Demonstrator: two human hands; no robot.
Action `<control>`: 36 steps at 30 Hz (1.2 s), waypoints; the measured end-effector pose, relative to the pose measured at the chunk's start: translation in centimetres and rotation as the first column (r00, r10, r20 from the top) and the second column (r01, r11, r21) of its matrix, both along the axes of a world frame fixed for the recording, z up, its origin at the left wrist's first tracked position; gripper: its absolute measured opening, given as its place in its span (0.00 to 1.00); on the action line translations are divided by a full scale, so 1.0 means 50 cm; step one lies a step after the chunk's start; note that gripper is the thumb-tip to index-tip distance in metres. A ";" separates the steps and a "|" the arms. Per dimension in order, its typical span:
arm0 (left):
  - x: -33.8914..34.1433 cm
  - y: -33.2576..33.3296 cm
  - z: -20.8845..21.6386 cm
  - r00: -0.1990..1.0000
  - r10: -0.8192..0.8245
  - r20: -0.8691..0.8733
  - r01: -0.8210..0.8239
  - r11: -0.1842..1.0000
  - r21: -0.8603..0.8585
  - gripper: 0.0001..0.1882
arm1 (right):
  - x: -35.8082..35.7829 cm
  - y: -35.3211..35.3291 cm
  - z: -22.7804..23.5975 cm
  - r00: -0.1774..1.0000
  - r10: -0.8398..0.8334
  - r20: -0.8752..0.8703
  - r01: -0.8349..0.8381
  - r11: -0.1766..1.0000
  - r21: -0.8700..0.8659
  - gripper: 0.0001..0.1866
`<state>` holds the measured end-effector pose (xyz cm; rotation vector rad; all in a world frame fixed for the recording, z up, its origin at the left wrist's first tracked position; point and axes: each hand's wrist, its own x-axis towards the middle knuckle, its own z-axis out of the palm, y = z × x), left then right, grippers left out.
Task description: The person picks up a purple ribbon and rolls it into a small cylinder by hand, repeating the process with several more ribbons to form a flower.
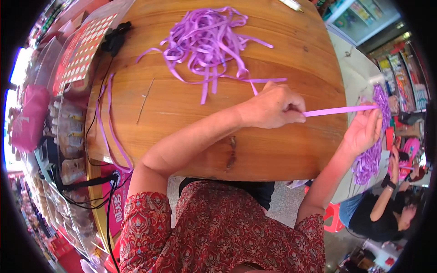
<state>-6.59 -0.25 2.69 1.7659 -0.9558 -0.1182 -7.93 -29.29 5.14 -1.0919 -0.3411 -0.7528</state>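
A purple ribbon [334, 110] is drawn straight between my two hands. My left hand [275, 107] is closed on one end, above the right part of the wooden table. At the table's right edge my right hand [364, 127] pinches the other end between thumb and fingers. A ribbon tail [253, 86] shows behind my left hand; whether it is the same strip I cannot tell. Beyond that hand lies a loose, tangled pile of purple ribbon [200, 43]. Just past my right hand hangs a bundle of shiny purple ribbon [368, 164], partly hidden by the hand.
The wooden table [191, 159] bears a single looped ribbon [109, 118], a thin twisted strand [144, 102] and a black cable [117, 38]. Boxes and clear bins [70, 132] line the left. Beside a white table [353, 68] at right sits another person [380, 204].
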 end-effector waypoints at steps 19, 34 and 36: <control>-0.093 0.026 0.036 0.723 -0.115 -0.681 -0.110 0.954 -0.278 0.10 | -0.042 -0.052 0.049 0.972 -0.235 -0.025 0.233 0.971 -0.056 0.08; -0.142 0.022 0.029 0.720 -0.076 -0.690 -0.212 0.923 -0.322 0.10 | -0.169 0.207 0.076 0.959 -0.096 0.266 0.281 0.207 -0.937 0.21; -0.153 0.021 0.027 0.756 -0.104 -0.646 -0.223 0.887 -0.405 0.10 | -0.170 0.244 0.063 0.965 -0.034 0.260 0.261 0.229 -0.938 0.18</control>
